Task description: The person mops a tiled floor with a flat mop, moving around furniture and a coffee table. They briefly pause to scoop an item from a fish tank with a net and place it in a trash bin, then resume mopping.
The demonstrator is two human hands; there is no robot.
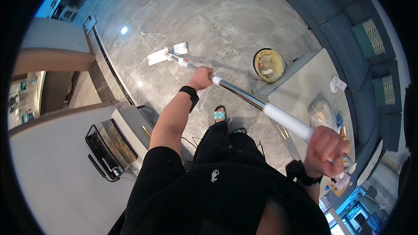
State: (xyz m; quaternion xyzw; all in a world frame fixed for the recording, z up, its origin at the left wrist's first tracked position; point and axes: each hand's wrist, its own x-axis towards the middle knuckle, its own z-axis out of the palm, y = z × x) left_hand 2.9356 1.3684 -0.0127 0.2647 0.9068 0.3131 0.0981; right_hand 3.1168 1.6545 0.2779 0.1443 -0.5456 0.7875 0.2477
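A flat mop with a white and metal pole [241, 94] runs diagonally across the view. My left hand [201, 77] grips the lower part of the pole, at the metal tube. Near the pole's top end, my right hand [328, 151] is closed around the white grip. The mop's white, flat rectangular head [158, 56] lies on the grey tiled floor [183, 6], ahead and to the left of my feet. Black bands circle both wrists.
A lined waste bin [277, 68] holding rubbish stands beside a pale table [294, 88] with plastic bags and small items. Behind it is a blue-grey sofa [346, 45]. To the left are a small glass tank [119, 140] on a cabinet and a dark floor strip [109, 62].
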